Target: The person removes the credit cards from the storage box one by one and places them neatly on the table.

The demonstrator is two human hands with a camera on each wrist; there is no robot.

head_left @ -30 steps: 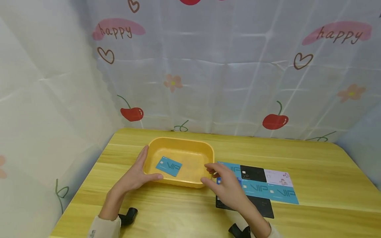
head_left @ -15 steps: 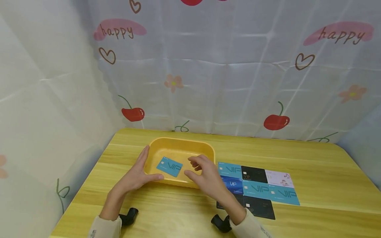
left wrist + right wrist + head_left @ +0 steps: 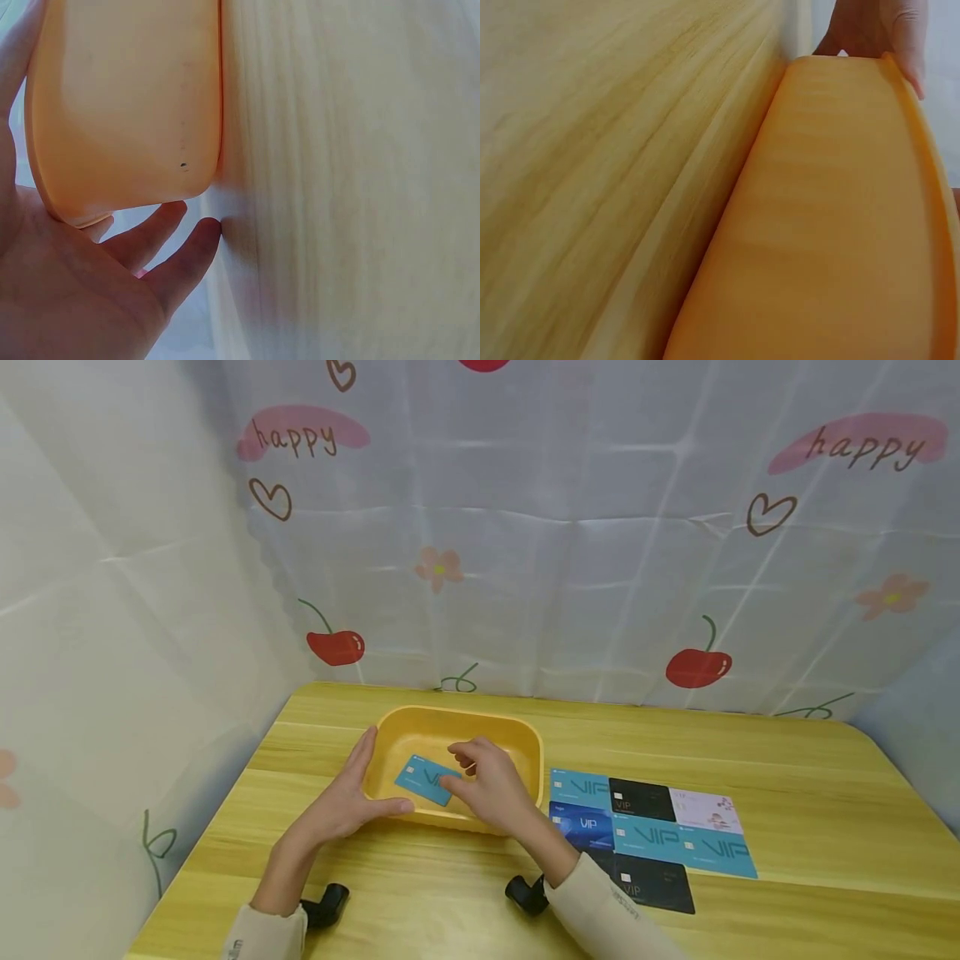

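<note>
A yellow plastic tray (image 3: 465, 717) sits on the wooden table, one blue VIP card (image 3: 422, 775) lying in it. My left hand (image 3: 337, 810) grips the tray's near left corner, thumb over the front rim and fingers along the end; the left wrist view shows the fingers spread against the tray's outer wall (image 3: 135, 105). Over the inside of the tray, my right hand (image 3: 495, 789) has its fingers bent, a gap between thumb and forefinger. Its thumb tip overlaps the blue card's right edge, and no card shows between the fingers.
Right of the tray lie several cards side by side in rows: light blue cards (image 3: 645, 837), a dark blue card (image 3: 581, 827), black cards (image 3: 652, 885) and a pale flowered card (image 3: 705, 810). A printed curtain (image 3: 570, 568) hangs behind the table (image 3: 420, 902).
My right hand has moved left from the tray's right rim, across the inside, to the blue card. It has uncovered more of the cards on the table. My left hand stays in place.
</note>
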